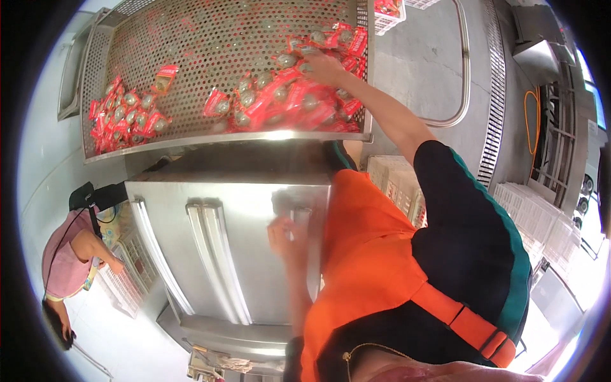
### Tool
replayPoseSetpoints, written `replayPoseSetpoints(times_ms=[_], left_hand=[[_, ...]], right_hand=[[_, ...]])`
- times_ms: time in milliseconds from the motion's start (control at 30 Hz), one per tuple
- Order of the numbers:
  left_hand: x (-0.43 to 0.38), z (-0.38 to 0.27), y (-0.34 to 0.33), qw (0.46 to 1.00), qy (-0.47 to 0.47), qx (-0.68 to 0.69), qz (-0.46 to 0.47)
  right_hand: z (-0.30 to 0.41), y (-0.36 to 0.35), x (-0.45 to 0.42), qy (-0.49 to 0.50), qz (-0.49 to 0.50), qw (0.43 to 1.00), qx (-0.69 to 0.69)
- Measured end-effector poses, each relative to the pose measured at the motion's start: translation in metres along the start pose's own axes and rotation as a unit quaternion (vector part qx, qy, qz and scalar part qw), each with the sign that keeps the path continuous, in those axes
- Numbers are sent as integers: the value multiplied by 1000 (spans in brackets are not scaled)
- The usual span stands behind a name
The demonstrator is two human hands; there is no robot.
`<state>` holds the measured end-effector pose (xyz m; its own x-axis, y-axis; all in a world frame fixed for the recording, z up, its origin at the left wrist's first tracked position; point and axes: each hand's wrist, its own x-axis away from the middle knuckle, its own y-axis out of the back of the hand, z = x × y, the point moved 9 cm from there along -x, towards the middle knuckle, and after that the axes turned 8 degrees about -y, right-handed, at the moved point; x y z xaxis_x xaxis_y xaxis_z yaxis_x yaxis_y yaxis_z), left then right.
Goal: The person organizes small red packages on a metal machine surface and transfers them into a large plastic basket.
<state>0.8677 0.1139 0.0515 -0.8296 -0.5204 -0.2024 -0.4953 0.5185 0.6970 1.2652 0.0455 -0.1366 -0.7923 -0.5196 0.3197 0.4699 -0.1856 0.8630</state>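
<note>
Small red and clear plastic packets (312,102), each with a rounded grey-green item inside, lie in a large perforated metal tray (224,52). They form a big heap on its right side and a smaller heap at its lower left. My right hand (322,67) reaches palm down into the upper part of the right heap, its fingertips among packets; whether it grips one is unclear. Below the tray, my left hand (285,234) is motion-blurred over a shiny stainless steel surface (267,267), with fingers bent. Nothing can be made out in it.
Another person (71,253) bends at the left beside plastic crates (126,281). White crates (394,186) stand below the tray's right end, with more crates (534,215) farther right. A curved metal rail (465,71) and a floor drain grate (494,105) lie at the right.
</note>
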Motion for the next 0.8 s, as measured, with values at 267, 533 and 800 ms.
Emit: replayPoseSetpoints(times_ms=[267,533,800], left_hand=[[80,9,38,994,79,-71,-18],[93,7,24,990,121,-74,-15],[134,16,48,985,131,-106,18]], right_hand=[[94,7,-48,129,20,992,3],[105,-43,-56,96,-27,948,301],[101,-34,-38,63,-149,971,177]])
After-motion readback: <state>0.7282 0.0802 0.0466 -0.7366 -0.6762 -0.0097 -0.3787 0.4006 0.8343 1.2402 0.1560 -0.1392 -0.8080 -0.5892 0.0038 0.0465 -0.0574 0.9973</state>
